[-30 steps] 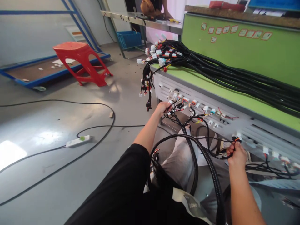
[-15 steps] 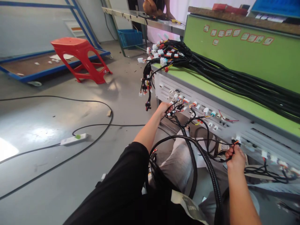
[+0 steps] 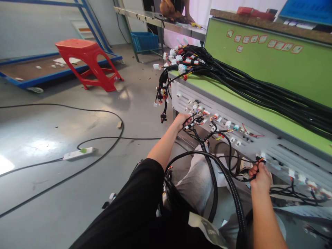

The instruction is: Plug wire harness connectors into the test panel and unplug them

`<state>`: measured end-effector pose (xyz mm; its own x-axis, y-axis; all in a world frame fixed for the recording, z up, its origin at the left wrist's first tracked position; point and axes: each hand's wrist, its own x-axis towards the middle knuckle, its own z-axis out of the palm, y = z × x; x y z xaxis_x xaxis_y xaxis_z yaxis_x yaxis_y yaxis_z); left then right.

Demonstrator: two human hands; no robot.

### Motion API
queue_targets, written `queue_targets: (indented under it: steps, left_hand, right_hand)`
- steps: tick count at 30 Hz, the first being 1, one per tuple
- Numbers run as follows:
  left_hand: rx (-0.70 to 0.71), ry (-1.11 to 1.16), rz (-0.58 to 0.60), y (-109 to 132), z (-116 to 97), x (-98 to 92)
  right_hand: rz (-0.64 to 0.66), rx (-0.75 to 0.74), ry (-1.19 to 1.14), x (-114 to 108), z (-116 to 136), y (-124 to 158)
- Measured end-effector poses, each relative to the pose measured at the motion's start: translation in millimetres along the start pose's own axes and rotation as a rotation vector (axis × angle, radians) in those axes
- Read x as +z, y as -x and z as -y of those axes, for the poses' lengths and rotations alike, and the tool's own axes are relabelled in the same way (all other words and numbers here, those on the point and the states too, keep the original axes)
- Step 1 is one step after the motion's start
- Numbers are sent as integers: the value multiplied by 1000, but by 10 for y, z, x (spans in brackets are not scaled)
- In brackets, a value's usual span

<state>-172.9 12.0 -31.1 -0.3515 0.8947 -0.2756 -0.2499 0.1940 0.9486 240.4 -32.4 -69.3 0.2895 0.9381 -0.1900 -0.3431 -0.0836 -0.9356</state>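
My left hand (image 3: 182,121) is closed at the left part of a pale test panel (image 3: 176,90), its fingers pinched around a thin black wire branch close to white connectors (image 3: 195,108). Farther right, my right hand (image 3: 260,176) is closed on another wire branch, just below a black connector (image 3: 260,159) with orange wires at the panel. Fingers hide part of both grips. Between the hands, a black wiring harness (image 3: 213,173) loops down across my lap, and several of its plugs sit at the panel's sockets.
A thick bundle of black harnesses (image 3: 249,84) lies along the green bench, its connectors hanging over the left end. A red stool (image 3: 77,45) and a power strip (image 3: 79,153) with trailing cords are on the floor at left. Another person's arm (image 3: 187,10) shows behind a far table.
Both hands keep their places and grips at the panel. The whole view has shifted only slightly.
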Motion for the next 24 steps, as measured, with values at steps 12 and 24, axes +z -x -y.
queue_targets:
  steps: [12,24]
  left_hand:
    - [-23,-19,-47,-41,14,33]
    - [-13,-10,-46,-81,37,46]
  right_hand:
    - [-3,-6,-8,5,-2,1]
    - [-3,15,-12,28,23,22]
